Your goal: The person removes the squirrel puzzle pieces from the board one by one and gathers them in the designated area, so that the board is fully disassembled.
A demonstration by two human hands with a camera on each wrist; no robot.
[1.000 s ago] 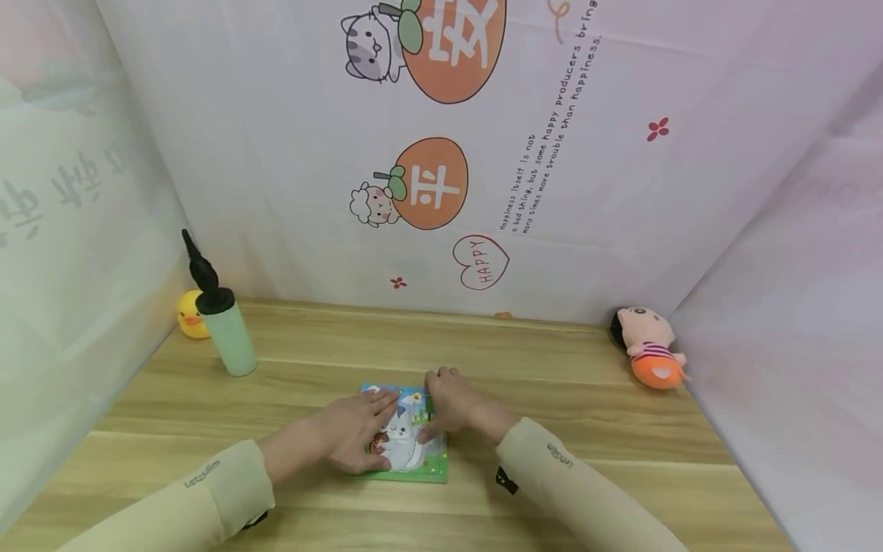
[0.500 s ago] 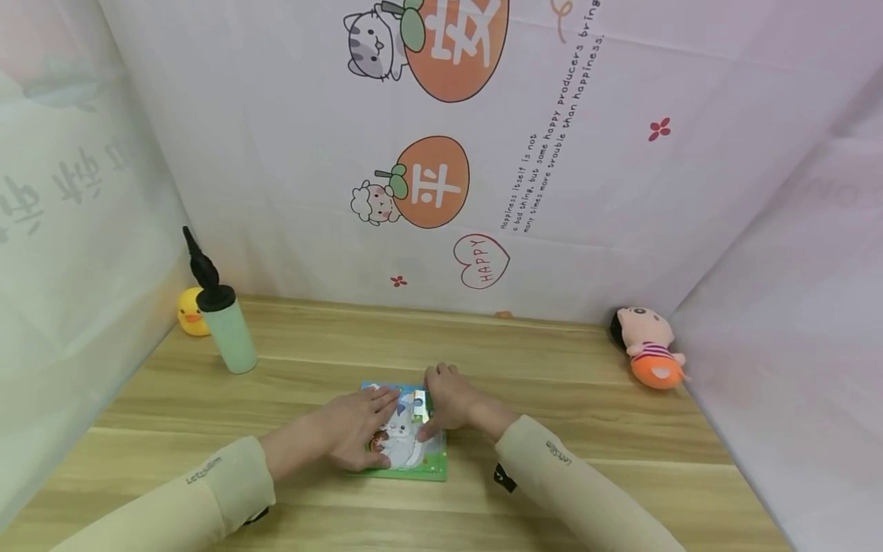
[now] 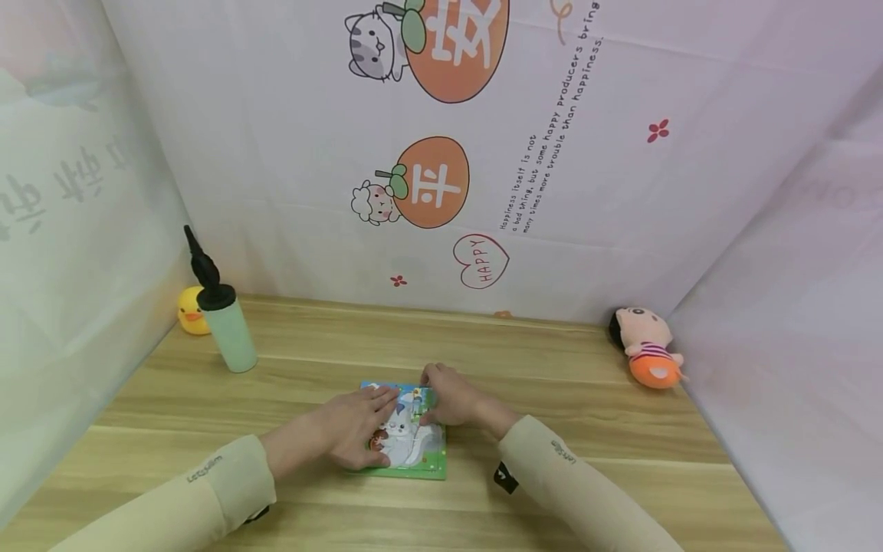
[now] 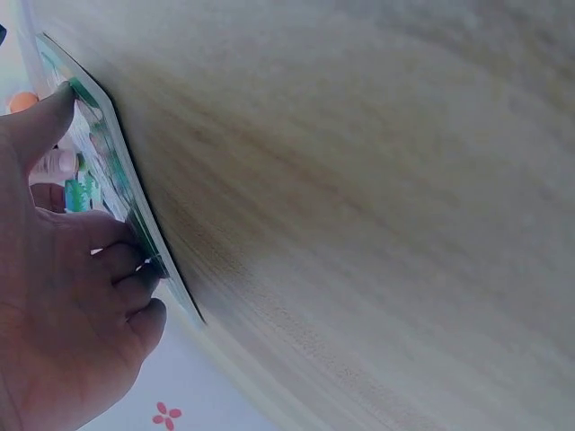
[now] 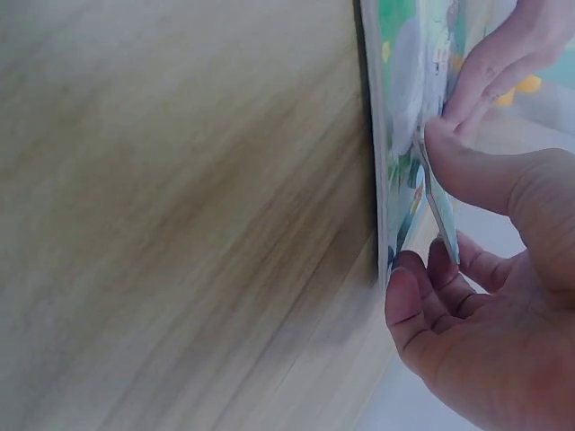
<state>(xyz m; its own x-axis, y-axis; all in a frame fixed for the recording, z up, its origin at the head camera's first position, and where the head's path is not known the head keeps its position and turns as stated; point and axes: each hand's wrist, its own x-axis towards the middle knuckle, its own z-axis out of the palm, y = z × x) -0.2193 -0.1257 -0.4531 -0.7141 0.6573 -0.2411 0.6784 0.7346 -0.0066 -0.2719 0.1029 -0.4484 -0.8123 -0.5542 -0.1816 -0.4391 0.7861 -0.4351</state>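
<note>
A small jigsaw puzzle (image 3: 410, 454) with a grey cartoon animal on a blue and green ground lies flat on the wooden table. My left hand (image 3: 355, 431) rests across its left side, fingers stretched over the picture and thumb near the lower part. At the upper right corner, my right hand (image 3: 454, 397) pinches a puzzle piece (image 5: 438, 208) between thumb and fingers. In the right wrist view that piece stands tilted, partly raised from the puzzle board (image 5: 377, 135). The left palm hides much of the picture's left part.
A green hand pump (image 3: 231, 337) with a black nozzle stands at the back left, before a yellow toy duck (image 3: 192, 313). At the back right a plush doll (image 3: 650, 349) leans by the side curtain. A printed curtain (image 3: 297, 192) rises behind the wooden table (image 3: 331, 337).
The right thumb has shifted slightly up toward the puzzle's far edge, and the piece under it has changed its tilt. My left hand stays in place.
</note>
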